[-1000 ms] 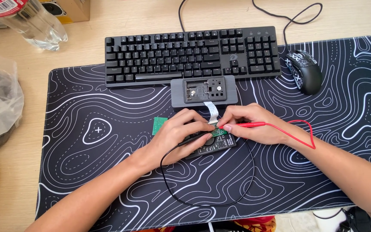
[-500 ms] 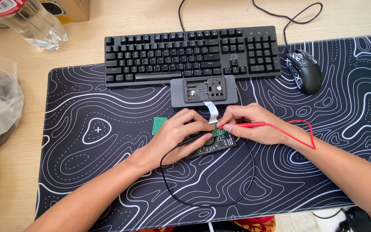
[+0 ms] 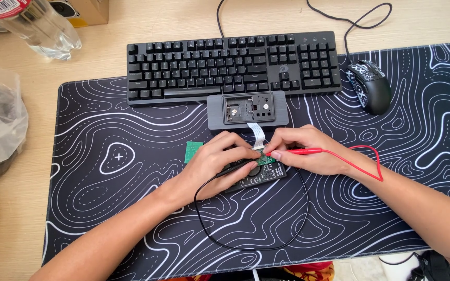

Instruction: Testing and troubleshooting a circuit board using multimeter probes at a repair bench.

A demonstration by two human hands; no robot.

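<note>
Head view: our left hand (image 3: 220, 166) pinches the black probe (image 3: 235, 167), right hand (image 3: 308, 153) the red probe (image 3: 300, 151), tips on a small green board (image 3: 265, 159), light and fragile, at the grey module's (image 3: 248, 109) six o'clock.

Left hand (image 3: 215, 165) and right hand (image 3: 304, 154) close together, fingers (image 3: 246, 152) pinched.

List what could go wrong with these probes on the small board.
The red probe and black probe tips meet close together on the small green board; a slip might bridge contacts. The white ribbon cable to the grey device could get tugged by either hand.
</note>
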